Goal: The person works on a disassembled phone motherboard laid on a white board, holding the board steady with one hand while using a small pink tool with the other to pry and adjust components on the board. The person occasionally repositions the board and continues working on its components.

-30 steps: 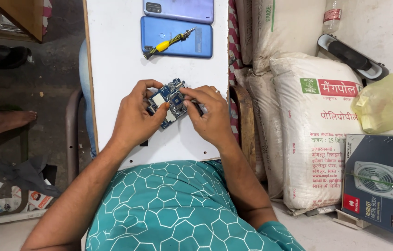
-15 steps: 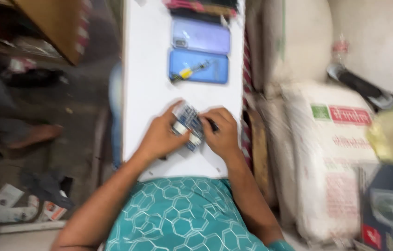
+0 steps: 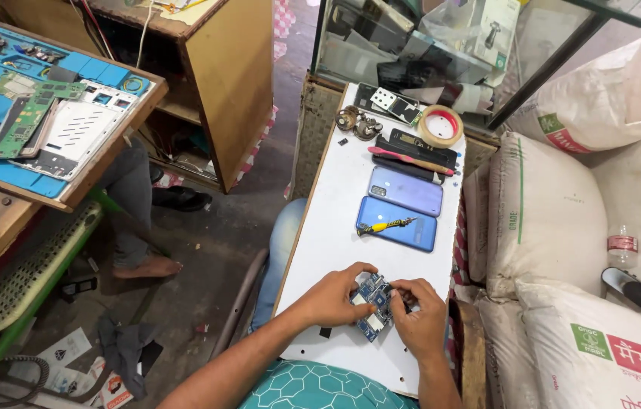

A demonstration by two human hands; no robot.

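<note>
Both hands' grip (image 3: 336, 297) (image 3: 419, 314) unchanged, seemingly, on circuit board (image 3: 373, 305).

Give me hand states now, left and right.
Left hand: closed on the blue circuit board, gripping its left edge.
Right hand: fingers pinched on the board's right side; any held tool cannot be told.

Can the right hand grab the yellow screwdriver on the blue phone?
Probably yes. The screwdriver lies bare on the blue phone, nothing between it and the right hand, though that hand's busy with the circuit board.
</note>
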